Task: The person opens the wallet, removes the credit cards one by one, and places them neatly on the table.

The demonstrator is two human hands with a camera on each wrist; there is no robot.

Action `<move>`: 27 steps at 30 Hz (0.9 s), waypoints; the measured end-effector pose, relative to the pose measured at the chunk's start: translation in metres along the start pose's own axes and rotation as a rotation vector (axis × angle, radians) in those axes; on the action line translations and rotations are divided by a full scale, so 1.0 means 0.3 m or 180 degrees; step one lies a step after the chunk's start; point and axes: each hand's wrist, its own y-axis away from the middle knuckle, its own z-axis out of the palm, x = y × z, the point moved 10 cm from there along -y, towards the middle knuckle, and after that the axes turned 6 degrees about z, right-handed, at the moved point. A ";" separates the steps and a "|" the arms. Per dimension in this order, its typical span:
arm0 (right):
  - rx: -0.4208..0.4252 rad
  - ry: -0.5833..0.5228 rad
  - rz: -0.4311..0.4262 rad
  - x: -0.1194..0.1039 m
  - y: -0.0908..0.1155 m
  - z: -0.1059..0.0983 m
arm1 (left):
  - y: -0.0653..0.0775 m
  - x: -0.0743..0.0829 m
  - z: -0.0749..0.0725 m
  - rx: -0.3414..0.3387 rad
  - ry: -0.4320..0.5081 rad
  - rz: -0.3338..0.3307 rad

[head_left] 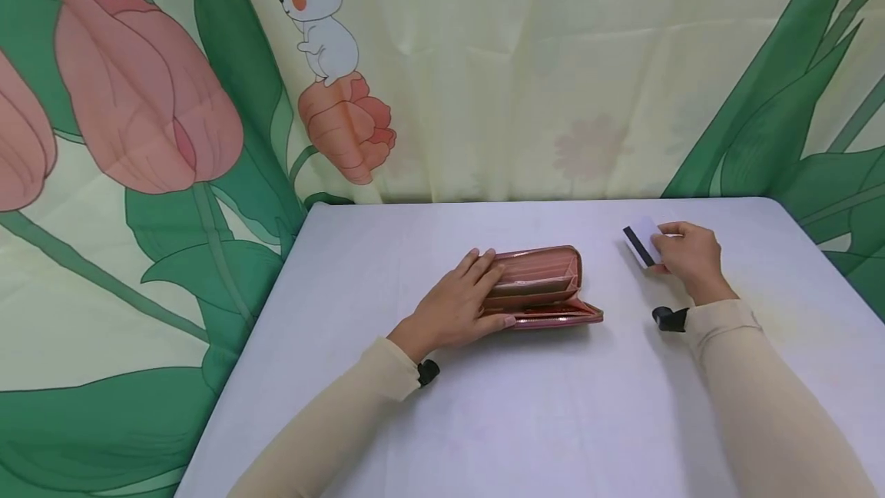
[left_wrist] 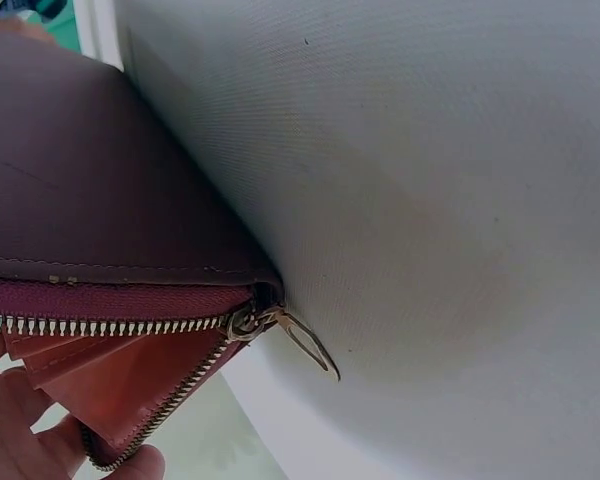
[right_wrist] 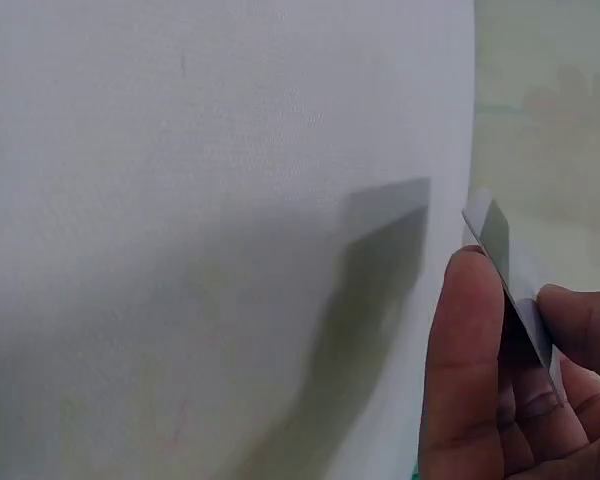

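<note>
A reddish-brown zip-around wallet (head_left: 534, 271) lies unzipped and spread apart on the table, its pleated inner compartments showing. My left hand (head_left: 452, 302) holds it at its left end, fingers over the back half and thumb on the front edge. The left wrist view shows the brass zipper teeth (left_wrist: 110, 327) and a metal zip pull (left_wrist: 310, 345) hanging at the corner. To the right of the wallet, my right hand (head_left: 691, 256) pinches a white card with a black stripe (head_left: 643, 240) between thumb and fingers. Seen nearly edge-on in the right wrist view, the card (right_wrist: 526, 290) casts a shadow on the cloth.
A white cloth covers the table (head_left: 553, 421). Right behind its far edge hangs a curtain (head_left: 484, 98) printed with tulips, green leaves and a rabbit on a carrot. Black straps with small cameras (head_left: 669, 319) sit at both wrists, over beige sleeves (head_left: 767, 390).
</note>
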 end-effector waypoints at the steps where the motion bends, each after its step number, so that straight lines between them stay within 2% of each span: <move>1: -0.0034 -0.0038 0.0107 0.021 -0.011 0.005 | 0.003 0.000 -0.001 0.0012 0.0005 0.0005; 6: -0.0205 -0.0158 0.0433 0.087 -0.032 0.039 | 0.011 0.005 -0.003 0.0002 0.0014 -0.0009; 11: -0.0228 -0.0071 0.0447 0.105 -0.046 0.050 | 0.009 0.008 -0.006 0.0011 -0.0047 -0.0005; 15: -0.0110 0.0186 0.0242 0.082 -0.051 0.037 | 0.008 0.007 -0.009 0.0027 -0.0074 0.0000; 18: -0.0018 0.0467 0.0122 0.064 -0.042 0.026 | 0.007 0.007 -0.008 0.0016 -0.0080 0.0015; 21: -0.0048 0.0846 -0.0029 0.039 -0.023 0.027 | 0.007 0.008 -0.008 0.0016 -0.0102 0.0031; 24: -0.0128 0.1126 -0.0275 -0.004 0.006 0.040 | 0.007 0.010 -0.009 0.0031 -0.0118 0.0038; 27: -0.0101 0.1271 -0.0673 -0.072 0.049 0.057 | 0.008 0.010 -0.010 0.0049 -0.0113 0.0033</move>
